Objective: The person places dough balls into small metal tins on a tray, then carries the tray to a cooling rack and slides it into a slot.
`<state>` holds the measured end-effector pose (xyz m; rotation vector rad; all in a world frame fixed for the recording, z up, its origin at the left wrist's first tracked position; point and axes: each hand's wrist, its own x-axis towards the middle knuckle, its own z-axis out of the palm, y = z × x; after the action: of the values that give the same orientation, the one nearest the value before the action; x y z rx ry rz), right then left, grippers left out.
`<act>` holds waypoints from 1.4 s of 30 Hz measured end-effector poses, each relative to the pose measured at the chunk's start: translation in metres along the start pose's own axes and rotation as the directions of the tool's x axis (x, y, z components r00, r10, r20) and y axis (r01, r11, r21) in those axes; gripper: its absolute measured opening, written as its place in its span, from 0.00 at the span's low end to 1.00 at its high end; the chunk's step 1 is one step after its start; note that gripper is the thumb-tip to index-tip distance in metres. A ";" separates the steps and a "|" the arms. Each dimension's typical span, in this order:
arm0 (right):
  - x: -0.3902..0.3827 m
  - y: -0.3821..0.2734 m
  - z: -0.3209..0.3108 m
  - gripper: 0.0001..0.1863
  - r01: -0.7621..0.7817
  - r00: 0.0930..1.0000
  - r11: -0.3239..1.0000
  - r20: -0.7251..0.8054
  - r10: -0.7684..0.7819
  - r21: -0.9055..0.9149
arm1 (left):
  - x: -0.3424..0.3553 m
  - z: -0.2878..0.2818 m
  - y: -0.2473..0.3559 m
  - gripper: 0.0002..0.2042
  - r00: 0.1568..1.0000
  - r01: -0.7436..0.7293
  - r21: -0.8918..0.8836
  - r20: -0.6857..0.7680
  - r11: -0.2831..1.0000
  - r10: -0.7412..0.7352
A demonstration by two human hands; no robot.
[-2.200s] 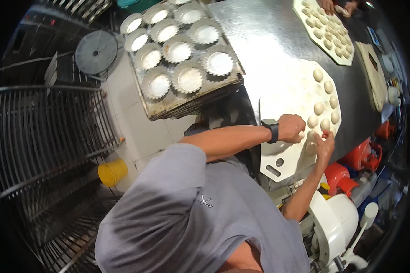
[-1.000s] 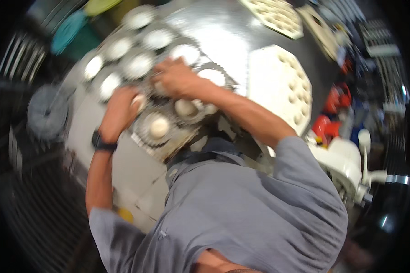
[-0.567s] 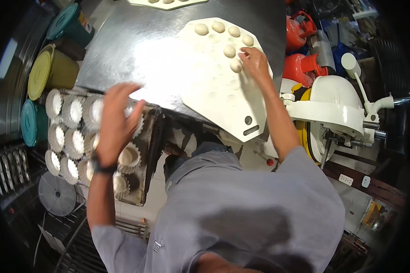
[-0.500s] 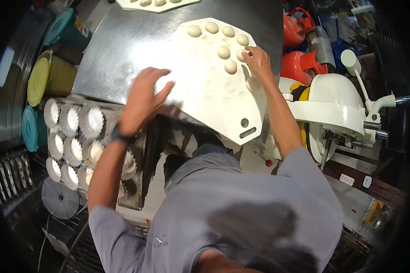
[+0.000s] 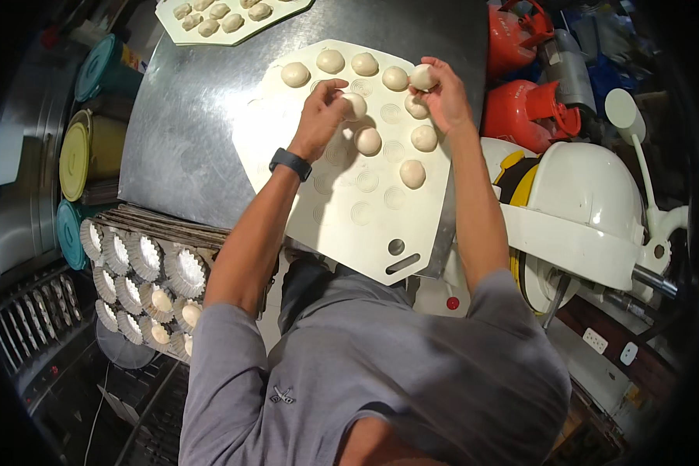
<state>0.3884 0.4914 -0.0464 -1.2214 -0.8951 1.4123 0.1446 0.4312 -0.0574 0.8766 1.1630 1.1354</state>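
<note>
Pickup seems the step in hand, left hand (image 5: pixel 324 118) narrow on one dough ball (image 5: pixel 355 107), right hand (image 5: pixel 446 95) pinching second dough ball (image 5: pixel 422 77), white board (image 5: pixel 338 245) under both, next move likely calling for light grips kept clear of neighbouring balls (image 5: pixel 368 140) just nearer the body.

From the head, one wide fisheye camera looks down past the near shirt (image 5: pixel 396 349) to hands (image 5: pixel 318 124) and counter (image 5: pixel 198 124).

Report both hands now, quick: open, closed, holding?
Left hand: closed on a pale dough ball at its fingertips.
Right hand: closed on a second dough ball.
</note>
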 end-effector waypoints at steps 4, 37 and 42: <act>0.043 -0.009 0.004 0.19 0.029 0.999 0.886 0.040 -0.012 -0.462 | -0.001 -0.003 0.018 0.18 0.981 0.016 0.262 0.183 0.965 -0.066; -0.386 0.044 0.546 0.21 0.965 0.162 0.181 0.973 0.167 -0.191 | -0.614 -0.480 0.090 0.24 0.673 0.587 0.701 -0.701 0.406 0.237; -0.387 0.042 0.590 0.22 0.888 0.172 0.405 0.975 0.142 -0.216 | -0.604 -0.491 0.102 0.22 0.614 0.296 0.801 -0.577 0.521 0.539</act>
<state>-0.2097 0.1528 0.1200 -0.2999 -2.8572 0.9943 -0.3655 -0.1500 0.0785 1.2627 2.6332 1.0592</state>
